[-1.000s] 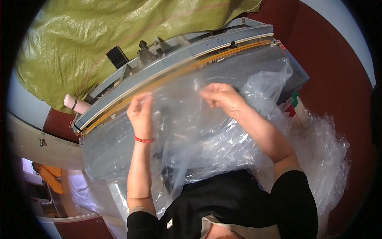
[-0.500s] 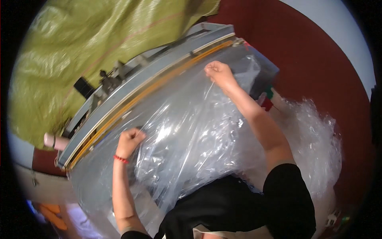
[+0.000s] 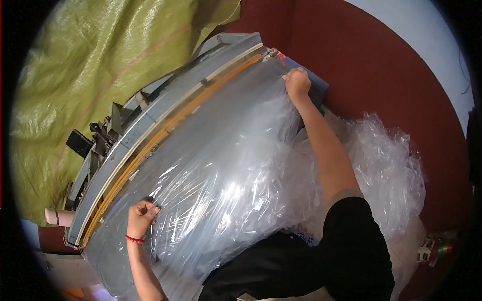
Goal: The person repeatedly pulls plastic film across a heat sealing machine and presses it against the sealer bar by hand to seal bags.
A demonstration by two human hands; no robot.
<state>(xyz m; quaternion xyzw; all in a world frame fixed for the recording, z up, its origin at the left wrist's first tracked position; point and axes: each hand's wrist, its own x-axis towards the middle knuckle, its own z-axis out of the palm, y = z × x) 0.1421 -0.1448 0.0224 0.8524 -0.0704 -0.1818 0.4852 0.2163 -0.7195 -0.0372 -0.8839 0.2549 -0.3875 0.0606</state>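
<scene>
Spanning the space between the two grips, a sheet of clear plastic film (image 3: 236, 185) lay creased and shiny over a grey surface. Beyond the film, between the two grips, a grey metal bar (image 3: 113, 163) bore faint dark handwriting (image 3: 131, 137), small and hard to make out. The left hand (image 3: 141, 219) was closed in a narrow pinch, thumb against curled fingers, with the film caught at the fingertips and creases fanning out from there; a red beaded bracelet (image 3: 134, 240) circled the wrist just below this grip. The right hand (image 3: 297, 82) reached farther forward, its arm stretched out nearly straight and its fingers folded tightly on the far part of the film. Just beyond that right grip was a bit of red string (image 3: 281, 58). An orange strip (image 3: 168, 131) ran along the bar, ahead of the left grip, and a pink cylinder (image 3: 58, 216) lay well to the left of it. Behind and right of the right grip sat a crumpled heap of clear plastic (image 3: 384, 175).
</scene>
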